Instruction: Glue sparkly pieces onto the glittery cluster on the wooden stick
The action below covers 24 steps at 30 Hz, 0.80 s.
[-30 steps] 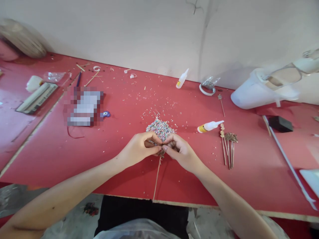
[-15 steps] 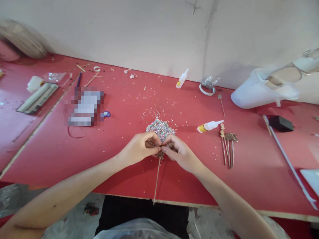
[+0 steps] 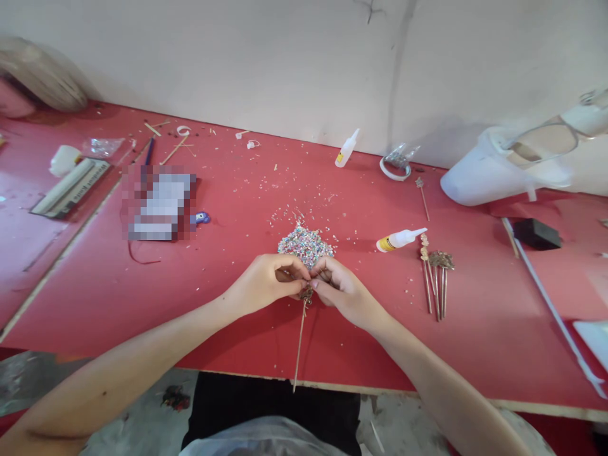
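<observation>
My left hand (image 3: 273, 283) and my right hand (image 3: 342, 288) meet at the ornate head of a metal hairpin (image 3: 299, 348), both closed on it with thumbs and fingertips pinched together. Its long thin stick points down toward me, past the table's front edge. The fingers cover most of the ornate end. Just beyond my fingertips lies a pile of small multicoloured chips (image 3: 306, 246), with loose bits scattered behind it. To the right, a glue bottle (image 3: 398, 240) with a yellow label lies on its side near several metal hairpins (image 3: 441, 261).
On the red table (image 3: 228, 345), another glue bottle (image 3: 346, 149) and a tape roll (image 3: 395, 170) lie near the wall. A white bucket (image 3: 479, 171) and black block (image 3: 538, 234) are at right; a knife box (image 3: 71, 188) and pixelated object (image 3: 164, 206) are at left.
Both hands keep their pinch at the hairpin head, with only a slight shift of the fingertips. The stick's lower end has moved very slightly to the right.
</observation>
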Each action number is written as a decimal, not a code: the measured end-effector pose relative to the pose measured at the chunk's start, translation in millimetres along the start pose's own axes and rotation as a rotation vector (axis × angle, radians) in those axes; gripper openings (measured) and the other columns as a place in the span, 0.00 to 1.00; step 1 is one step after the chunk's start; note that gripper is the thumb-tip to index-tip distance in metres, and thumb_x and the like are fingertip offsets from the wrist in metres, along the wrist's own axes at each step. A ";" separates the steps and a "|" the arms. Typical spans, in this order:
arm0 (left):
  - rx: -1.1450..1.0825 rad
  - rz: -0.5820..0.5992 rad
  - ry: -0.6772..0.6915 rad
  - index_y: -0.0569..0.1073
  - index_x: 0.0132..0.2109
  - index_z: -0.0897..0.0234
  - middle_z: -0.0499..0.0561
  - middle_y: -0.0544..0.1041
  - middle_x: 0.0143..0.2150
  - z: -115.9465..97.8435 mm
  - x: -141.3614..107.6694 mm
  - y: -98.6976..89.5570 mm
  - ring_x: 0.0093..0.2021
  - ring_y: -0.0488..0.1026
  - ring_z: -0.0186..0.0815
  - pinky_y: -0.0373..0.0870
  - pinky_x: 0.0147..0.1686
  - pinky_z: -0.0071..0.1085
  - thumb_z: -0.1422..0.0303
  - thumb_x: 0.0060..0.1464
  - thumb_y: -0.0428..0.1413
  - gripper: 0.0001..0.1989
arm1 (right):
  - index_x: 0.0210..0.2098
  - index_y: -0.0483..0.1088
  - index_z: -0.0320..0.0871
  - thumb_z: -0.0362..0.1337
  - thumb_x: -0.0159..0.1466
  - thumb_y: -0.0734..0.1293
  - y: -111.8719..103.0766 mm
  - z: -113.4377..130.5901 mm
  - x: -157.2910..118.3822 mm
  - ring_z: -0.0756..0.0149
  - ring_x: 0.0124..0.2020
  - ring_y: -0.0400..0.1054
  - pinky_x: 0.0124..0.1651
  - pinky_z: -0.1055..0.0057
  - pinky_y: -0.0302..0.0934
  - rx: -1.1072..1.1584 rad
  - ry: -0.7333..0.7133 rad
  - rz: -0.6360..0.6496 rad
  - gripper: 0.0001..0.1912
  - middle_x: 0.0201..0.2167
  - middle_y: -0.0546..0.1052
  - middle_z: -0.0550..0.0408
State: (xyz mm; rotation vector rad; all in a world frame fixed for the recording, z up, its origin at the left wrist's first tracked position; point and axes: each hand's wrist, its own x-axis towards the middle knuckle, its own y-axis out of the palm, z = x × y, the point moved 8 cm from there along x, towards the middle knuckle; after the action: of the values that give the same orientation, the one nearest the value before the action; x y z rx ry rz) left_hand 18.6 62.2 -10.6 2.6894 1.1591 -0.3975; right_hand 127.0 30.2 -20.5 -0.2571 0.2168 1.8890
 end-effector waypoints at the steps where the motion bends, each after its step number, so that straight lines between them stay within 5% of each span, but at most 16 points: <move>1: 0.003 0.001 -0.002 0.73 0.36 0.68 0.50 0.76 0.31 0.0 -0.2 -0.2 0.31 0.78 0.34 0.77 0.38 0.32 0.71 0.51 0.59 0.05 | 0.33 0.58 0.45 0.37 0.64 0.61 0.4 -0.2 0.0 0.77 0.17 0.47 0.21 0.75 0.41 0.012 0.005 0.001 0.05 0.19 0.56 0.68; 15: -0.165 -0.005 -0.016 0.71 0.36 0.68 0.47 0.74 0.29 6.8 3.7 -3.2 0.31 0.75 0.31 0.78 0.36 0.32 0.72 0.50 0.60 0.07 | 0.34 0.61 0.44 0.49 0.66 0.60 -6.2 1.4 2.3 0.77 0.17 0.45 0.21 0.74 0.41 0.036 0.011 -0.056 0.14 0.19 0.53 0.67; 24: -0.253 -0.029 -0.050 0.69 0.36 0.68 0.46 0.73 0.29 7.3 5.2 -8.2 0.30 0.74 0.29 0.78 0.36 0.31 0.72 0.48 0.62 0.10 | 0.36 0.63 0.44 0.46 0.66 0.61 -10.3 -2.5 0.4 0.76 0.19 0.48 0.21 0.74 0.43 -0.110 -0.011 -0.087 0.11 0.22 0.56 0.64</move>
State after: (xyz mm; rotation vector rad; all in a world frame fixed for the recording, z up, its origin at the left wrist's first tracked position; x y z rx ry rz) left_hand 14.8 69.3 -19.7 2.4350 1.1507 -0.2973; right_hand 136.8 33.1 -23.3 -0.3258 0.0933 1.8174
